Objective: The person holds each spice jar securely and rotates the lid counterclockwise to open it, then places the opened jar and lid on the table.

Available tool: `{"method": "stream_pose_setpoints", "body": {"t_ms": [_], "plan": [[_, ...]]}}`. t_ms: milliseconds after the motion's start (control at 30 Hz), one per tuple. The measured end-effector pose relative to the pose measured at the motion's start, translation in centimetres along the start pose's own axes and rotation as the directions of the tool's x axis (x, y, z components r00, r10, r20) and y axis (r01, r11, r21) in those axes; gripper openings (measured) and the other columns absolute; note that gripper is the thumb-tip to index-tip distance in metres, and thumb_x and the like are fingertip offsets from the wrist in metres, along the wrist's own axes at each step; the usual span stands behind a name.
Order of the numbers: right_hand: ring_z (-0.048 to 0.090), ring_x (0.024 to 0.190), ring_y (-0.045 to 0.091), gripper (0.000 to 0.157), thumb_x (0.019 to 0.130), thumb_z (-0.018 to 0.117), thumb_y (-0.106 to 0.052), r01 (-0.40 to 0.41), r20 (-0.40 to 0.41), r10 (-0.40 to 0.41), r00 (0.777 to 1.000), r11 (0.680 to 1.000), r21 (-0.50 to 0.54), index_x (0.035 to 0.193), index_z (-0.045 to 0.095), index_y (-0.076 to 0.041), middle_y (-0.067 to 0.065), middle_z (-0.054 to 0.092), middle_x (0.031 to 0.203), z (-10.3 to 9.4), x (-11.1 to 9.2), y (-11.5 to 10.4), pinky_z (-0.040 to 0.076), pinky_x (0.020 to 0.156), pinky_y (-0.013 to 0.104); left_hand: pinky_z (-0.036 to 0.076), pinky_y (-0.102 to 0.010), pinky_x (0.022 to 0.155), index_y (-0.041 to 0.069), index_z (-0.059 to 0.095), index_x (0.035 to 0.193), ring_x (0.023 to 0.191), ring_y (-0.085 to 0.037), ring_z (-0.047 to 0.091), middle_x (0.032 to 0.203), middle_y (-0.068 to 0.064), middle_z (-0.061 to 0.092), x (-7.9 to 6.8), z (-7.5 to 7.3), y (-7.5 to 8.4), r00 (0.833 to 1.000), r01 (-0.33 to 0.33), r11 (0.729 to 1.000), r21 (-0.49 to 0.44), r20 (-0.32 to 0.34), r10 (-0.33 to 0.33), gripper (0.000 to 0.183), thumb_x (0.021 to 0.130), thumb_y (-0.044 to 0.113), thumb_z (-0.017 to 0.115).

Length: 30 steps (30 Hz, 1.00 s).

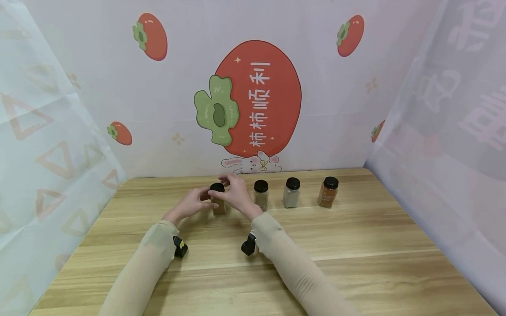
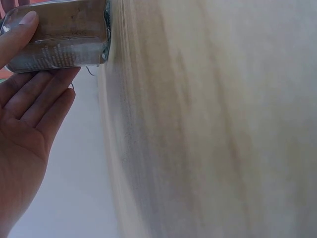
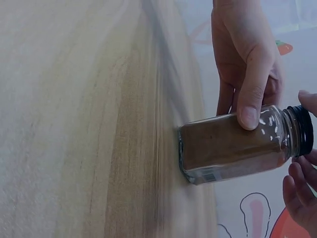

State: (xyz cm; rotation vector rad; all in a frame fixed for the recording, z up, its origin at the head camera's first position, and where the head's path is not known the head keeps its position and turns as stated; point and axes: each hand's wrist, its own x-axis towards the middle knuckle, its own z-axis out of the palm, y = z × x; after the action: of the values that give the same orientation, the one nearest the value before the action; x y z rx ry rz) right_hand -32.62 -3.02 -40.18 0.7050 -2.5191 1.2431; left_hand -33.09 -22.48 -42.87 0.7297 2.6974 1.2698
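A square glass spice jar filled with brown powder stands upright at the left end of a row of jars. My left hand grips its body, thumb on the near face and fingers behind, as the left wrist view shows around the glass. My right hand reaches in from the right and pinches the black lid between thumb and fingers. The lid sits on the jar's neck; how tightly it is screwed cannot be told. Whether the base touches the table is unclear.
To the right stand three more black-lidded jars: a tan one partly behind my right wrist, a pale one and an orange-red one. The wooden table ends at a printed cloth backdrop, with cloth walls on both sides.
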Motion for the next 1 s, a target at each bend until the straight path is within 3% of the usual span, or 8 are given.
{"method": "stream_pose_setpoints", "body": {"t_ms": [267, 667, 1000], "plan": [[0.062, 0.095, 0.019, 0.049, 0.077, 0.077, -0.042, 0.003, 0.004, -0.002, 1.0, 0.997, -0.077, 0.11, 0.061, -0.01, 0.004, 0.061, 0.105, 0.29, -0.08, -0.07, 0.052, 0.078, 0.021, 0.046, -0.048, 0.098, 0.013, 0.061, 0.122, 0.114, -0.027, 0.06, 0.121, -0.009, 0.064, 0.1, 0.07, 0.0, 1.0, -0.017, 0.999, -0.028, -0.008, 0.017, 0.048, 0.08, 0.031, 0.076], [0.061, 0.095, 0.02, 0.045, 0.078, 0.077, -0.04, -0.002, 0.033, 0.004, 0.999, 0.998, -0.055, 0.108, 0.064, -0.01, 0.006, 0.06, 0.107, 0.0, 0.05, -0.18, 0.051, 0.076, 0.022, 0.046, -0.047, 0.097, 0.015, 0.061, 0.12, 0.113, -0.025, 0.06, 0.121, -0.007, 0.065, 0.15, 0.05, 0.11, 1.0, -0.014, 1.0, -0.013, -0.009, 0.014, 0.046, 0.08, 0.033, 0.076], [0.061, 0.096, 0.016, 0.041, 0.078, 0.077, -0.037, -0.011, 0.106, 0.015, 0.994, 0.999, -0.039, 0.11, 0.067, -0.014, 0.002, 0.063, 0.107, -0.49, 0.37, -0.28, 0.051, 0.078, 0.023, 0.045, -0.046, 0.099, 0.013, 0.059, 0.126, 0.117, -0.028, 0.058, 0.126, -0.008, 0.062, 0.07, 0.04, 0.02, 1.0, -0.015, 0.999, -0.033, 0.006, 0.015, 0.049, 0.082, 0.029, 0.075]]}}
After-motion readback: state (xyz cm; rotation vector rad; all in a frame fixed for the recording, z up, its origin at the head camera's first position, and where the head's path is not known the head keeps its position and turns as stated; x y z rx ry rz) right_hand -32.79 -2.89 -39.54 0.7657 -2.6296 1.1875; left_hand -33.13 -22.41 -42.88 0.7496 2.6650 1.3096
